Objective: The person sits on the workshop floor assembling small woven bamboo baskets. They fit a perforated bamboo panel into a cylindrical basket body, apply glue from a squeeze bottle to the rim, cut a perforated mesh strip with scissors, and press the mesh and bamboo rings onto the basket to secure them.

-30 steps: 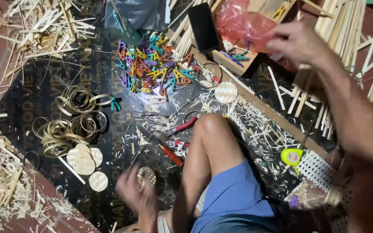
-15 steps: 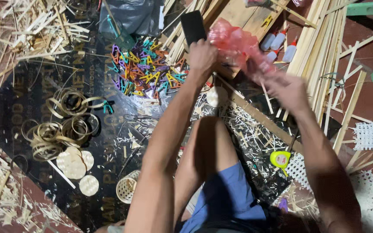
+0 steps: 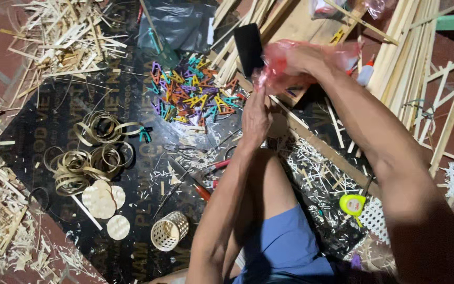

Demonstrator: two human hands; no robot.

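Fig.: Right hand (image 3: 303,58) is closed round the top of a crumpled, translucent pink plastic bag (image 3: 279,71), held up above the floor, over the wooden strips. Left hand (image 3: 256,115) sits just below, fingers reaching up toward the bag's lower edge; whether it grips is unclear. Risk: thin film may tear or slip w/ a hard pull, dropping contents onto the pile of small multicoloured plastic clips (image 3: 190,94) nearby. Bag looks wrinkled, glossy, bunched; contents not visible.
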